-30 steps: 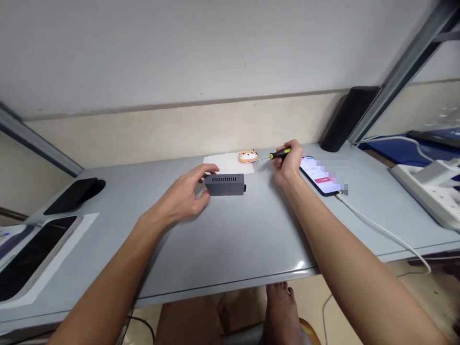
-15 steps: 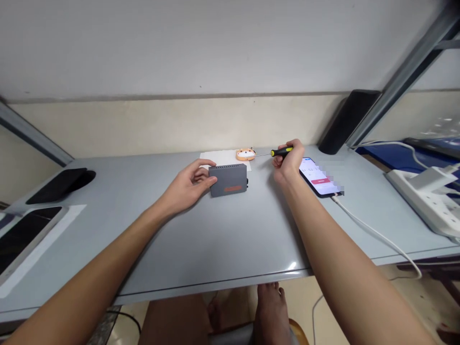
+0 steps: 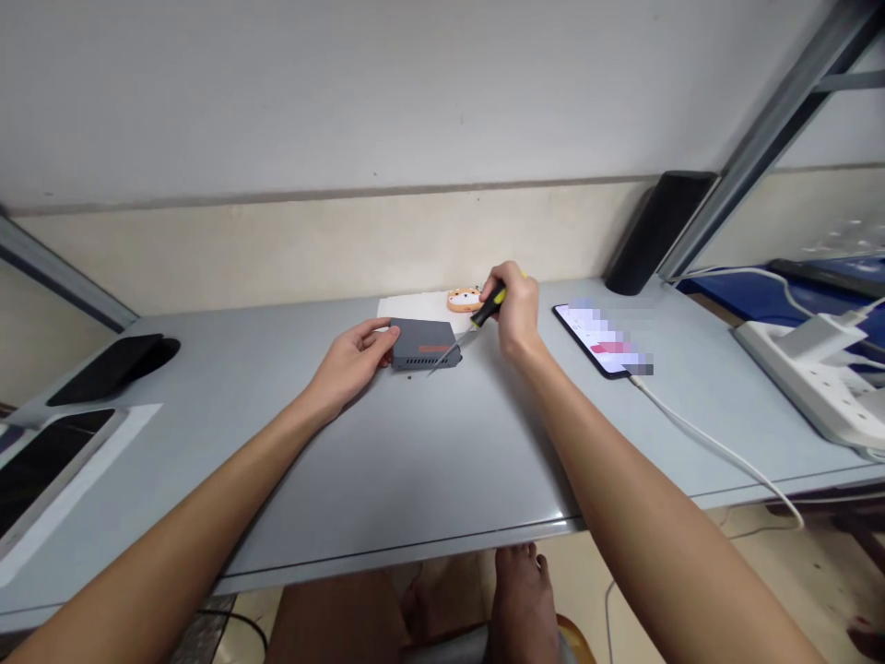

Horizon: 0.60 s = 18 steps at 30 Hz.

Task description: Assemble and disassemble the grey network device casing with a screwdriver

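Note:
A small dark grey metal box (image 3: pixel 423 337) with an orange label and a row of vent slots lies on the grey desk (image 3: pixel 407 461). My left hand (image 3: pixel 352 364) grips its left end between thumb and fingers. My right hand (image 3: pixel 515 304) is wrapped round the black and yellow handle of a screwdriver (image 3: pixel 489 304). The thin shaft slants down to the left across the box's right front corner, and its tip is near the desk just in front. A tiny dark speck, perhaps a screw (image 3: pixel 409 377), lies on the desk before the box.
Behind the box are a white paper (image 3: pixel 407 307) and an orange animal-faced case (image 3: pixel 463 300). A lit phone (image 3: pixel 595 339) with a white cable lies to the right, near a white power strip (image 3: pixel 816 378). A black cylinder (image 3: pixel 660 231) stands behind; a tablet (image 3: pixel 59 470) lies left.
The box has tipped from upright to lying flatter, its vented side now facing me. My right hand has moved left, and the screwdriver now points down in front of the box.

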Motion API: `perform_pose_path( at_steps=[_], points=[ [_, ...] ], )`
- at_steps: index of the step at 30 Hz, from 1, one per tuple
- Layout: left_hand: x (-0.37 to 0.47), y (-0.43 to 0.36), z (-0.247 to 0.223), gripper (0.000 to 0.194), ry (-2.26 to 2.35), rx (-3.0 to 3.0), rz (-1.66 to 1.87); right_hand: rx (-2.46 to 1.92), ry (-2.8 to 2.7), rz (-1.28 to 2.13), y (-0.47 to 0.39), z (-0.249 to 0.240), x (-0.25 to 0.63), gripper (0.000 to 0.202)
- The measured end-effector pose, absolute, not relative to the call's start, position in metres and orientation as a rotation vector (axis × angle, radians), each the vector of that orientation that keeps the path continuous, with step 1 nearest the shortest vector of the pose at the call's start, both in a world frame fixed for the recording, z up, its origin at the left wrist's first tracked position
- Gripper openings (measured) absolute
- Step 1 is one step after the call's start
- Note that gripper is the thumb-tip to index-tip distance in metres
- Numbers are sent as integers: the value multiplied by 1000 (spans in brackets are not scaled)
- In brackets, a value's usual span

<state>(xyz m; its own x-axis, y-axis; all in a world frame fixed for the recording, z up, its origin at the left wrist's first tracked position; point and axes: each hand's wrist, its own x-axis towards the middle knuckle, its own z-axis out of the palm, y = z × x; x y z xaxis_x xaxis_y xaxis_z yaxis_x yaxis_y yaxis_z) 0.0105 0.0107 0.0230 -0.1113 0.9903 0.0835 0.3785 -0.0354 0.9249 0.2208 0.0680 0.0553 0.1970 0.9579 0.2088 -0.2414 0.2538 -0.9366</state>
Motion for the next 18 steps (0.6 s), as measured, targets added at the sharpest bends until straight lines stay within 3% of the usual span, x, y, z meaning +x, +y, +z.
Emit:
perform_pose_path(
  at_steps=[7, 18],
  points=[
    [16, 10, 22, 57, 1662, 1414, 1134, -965, -1224, 957, 60, 35, 199, 40],
    [17, 8, 19, 50, 1652, 1578, 1062, -1005, -1115, 1046, 58, 40, 199, 43]
  ],
)
